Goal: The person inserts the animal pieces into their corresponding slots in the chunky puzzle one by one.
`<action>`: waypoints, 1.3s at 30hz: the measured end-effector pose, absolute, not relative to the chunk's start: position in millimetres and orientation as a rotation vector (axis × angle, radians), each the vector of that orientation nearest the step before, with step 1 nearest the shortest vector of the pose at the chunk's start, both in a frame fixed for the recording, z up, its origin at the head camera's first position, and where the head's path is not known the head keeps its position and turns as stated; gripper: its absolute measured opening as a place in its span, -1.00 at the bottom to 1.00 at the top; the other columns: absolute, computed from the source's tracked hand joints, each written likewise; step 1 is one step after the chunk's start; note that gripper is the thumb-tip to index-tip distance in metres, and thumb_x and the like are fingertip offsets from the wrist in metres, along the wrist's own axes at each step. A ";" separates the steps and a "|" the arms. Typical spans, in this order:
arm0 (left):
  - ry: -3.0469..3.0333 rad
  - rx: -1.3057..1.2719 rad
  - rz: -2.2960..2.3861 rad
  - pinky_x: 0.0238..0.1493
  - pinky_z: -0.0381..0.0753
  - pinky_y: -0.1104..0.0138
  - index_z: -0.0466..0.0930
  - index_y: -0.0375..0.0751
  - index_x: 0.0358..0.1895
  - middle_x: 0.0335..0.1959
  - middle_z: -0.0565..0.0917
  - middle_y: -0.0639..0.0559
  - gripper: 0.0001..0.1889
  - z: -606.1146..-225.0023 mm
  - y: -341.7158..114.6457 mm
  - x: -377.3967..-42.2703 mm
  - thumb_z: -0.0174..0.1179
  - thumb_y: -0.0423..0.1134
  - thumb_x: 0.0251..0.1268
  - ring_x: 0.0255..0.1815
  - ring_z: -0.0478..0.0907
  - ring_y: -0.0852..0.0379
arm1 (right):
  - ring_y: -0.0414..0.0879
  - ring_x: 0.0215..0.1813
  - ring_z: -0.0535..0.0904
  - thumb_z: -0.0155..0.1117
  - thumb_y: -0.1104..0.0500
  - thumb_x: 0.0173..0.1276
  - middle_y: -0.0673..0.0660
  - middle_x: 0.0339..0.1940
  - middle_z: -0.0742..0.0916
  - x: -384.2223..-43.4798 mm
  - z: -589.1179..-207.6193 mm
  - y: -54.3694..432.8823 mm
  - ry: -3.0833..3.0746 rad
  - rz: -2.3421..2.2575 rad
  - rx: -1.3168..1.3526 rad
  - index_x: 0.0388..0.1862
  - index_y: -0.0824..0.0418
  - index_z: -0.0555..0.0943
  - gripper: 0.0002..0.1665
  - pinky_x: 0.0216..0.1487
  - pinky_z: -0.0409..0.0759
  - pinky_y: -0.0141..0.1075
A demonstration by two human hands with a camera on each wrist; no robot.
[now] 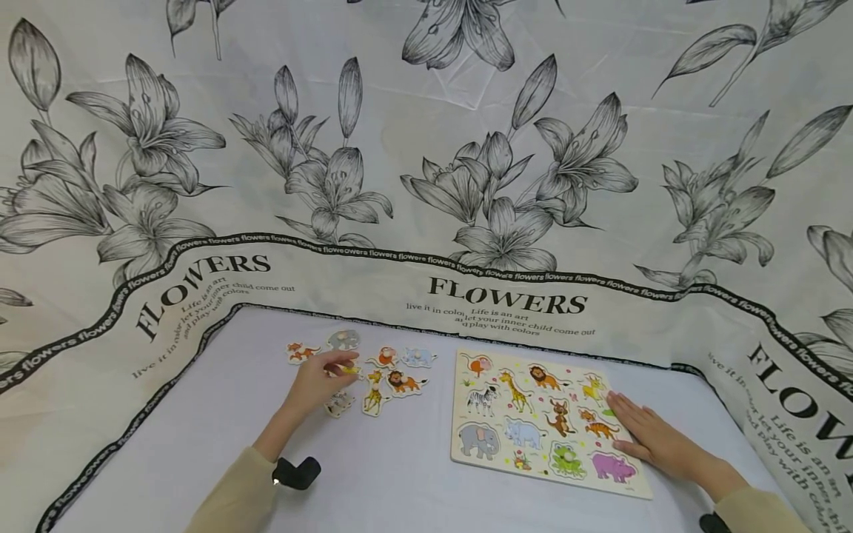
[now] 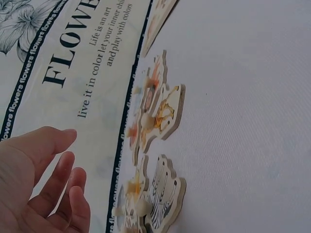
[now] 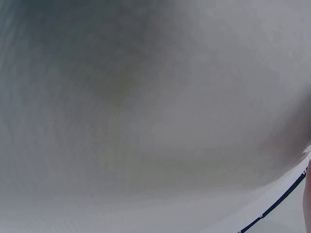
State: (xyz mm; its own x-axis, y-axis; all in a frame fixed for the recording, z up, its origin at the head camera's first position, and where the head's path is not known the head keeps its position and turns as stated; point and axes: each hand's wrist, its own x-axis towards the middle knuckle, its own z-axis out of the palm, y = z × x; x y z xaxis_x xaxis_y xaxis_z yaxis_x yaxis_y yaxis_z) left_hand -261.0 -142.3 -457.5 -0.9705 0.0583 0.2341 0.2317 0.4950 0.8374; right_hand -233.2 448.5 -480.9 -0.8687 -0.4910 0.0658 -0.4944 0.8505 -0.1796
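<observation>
My left hand (image 1: 323, 379) hovers above a loose group of wooden animal pieces, thumb and fingers relaxed. The left wrist view shows this hand (image 2: 43, 179) holding nothing, beside a giraffe piece (image 2: 167, 114) and a zebra piece (image 2: 163, 194) with round knobs. Around it lie an elephant piece (image 1: 343, 340), a tiger piece (image 1: 302, 352), a lion piece (image 1: 405, 382) and a rhino piece (image 1: 419, 357). A yellow piece (image 1: 350, 369) is partly hidden at its fingertips. With straight fingers, my right hand (image 1: 656, 437) rests on the right edge of the wooden puzzle board (image 1: 533, 468).
A white cloth (image 1: 373, 474) with a black printed border covers the table. Behind it hangs flower-patterned fabric (image 1: 373, 148). The board carries printed animals, among them a hippo (image 1: 613, 467) and a frog (image 1: 568, 460). The right wrist view is mostly blurred pale surface.
</observation>
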 end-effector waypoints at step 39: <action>-2.700 -0.050 -1.372 -0.39 0.52 0.46 0.60 -0.31 0.08 -0.21 0.70 -0.14 -0.60 -476.9 -210.2 -245.7 0.34 -0.29 0.14 -0.29 0.56 0.16 | -0.73 0.34 -0.55 0.11 -0.08 0.42 0.43 0.49 0.22 -232.4 -479.8 447.5 -3.028 0.329 0.787 0.51 0.35 0.04 -0.11 0.21 -0.62 -0.75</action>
State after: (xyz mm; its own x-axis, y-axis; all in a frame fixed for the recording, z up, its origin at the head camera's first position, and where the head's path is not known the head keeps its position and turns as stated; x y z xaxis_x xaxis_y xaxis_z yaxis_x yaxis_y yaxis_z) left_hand -245.7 -210.2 -476.9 -0.9931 -0.0215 0.1152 0.0804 0.5905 0.8030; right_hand -232.4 447.5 -479.8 -0.8748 -0.4820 0.0483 -0.4812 0.8529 -0.2026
